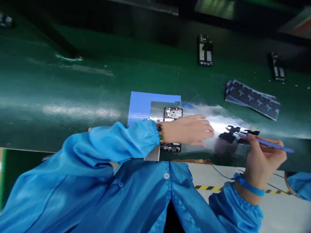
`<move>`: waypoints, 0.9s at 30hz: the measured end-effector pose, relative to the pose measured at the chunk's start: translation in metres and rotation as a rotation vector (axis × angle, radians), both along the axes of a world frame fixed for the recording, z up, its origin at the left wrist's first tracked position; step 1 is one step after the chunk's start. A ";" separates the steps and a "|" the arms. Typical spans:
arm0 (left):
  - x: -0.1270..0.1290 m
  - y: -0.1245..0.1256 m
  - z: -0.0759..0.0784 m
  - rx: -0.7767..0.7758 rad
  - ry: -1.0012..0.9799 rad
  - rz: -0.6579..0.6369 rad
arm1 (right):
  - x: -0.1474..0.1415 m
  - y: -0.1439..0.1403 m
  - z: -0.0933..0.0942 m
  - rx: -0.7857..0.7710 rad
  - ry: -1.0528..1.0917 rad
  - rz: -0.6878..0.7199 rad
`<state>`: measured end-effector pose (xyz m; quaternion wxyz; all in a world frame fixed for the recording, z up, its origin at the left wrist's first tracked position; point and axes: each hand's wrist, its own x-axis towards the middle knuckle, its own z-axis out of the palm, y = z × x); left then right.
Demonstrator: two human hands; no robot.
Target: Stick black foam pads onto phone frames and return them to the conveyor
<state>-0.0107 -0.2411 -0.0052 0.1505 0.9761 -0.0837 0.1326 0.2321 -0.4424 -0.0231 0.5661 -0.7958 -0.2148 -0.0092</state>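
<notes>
My left hand [188,131] reaches across an opened phone [173,114] and hides its middle. Its fingers are stretched out and slightly apart, over the edge of a clear plastic sheet [215,113]. In my right hand [263,157] are slim blue tweezers [274,143], held between thumb and fingers. The tips point left and reach the black die-cut stickers [227,137] on the clear sheet. Whether the tips grip a sticker I cannot tell. Under the phone lies a grey plate, with a blue sheet [139,105] beside and behind it.
A stack of sticker sheets [254,100] lies at the right, beyond my right hand. Farther back are an opened phone [205,50] and another phone [277,67]. A dark post [55,38] stands at the back left. Someone's blue sleeve [300,184] shows at the right edge.
</notes>
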 end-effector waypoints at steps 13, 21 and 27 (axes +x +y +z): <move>0.027 -0.006 -0.006 -0.021 0.104 0.010 | 0.011 0.018 0.004 0.387 0.217 0.120; -0.097 0.077 -0.004 -0.208 0.075 0.389 | -0.099 0.070 0.000 0.154 0.345 0.439; -0.103 0.070 -0.024 -0.348 0.021 0.359 | -0.138 0.106 -0.009 0.153 0.392 0.535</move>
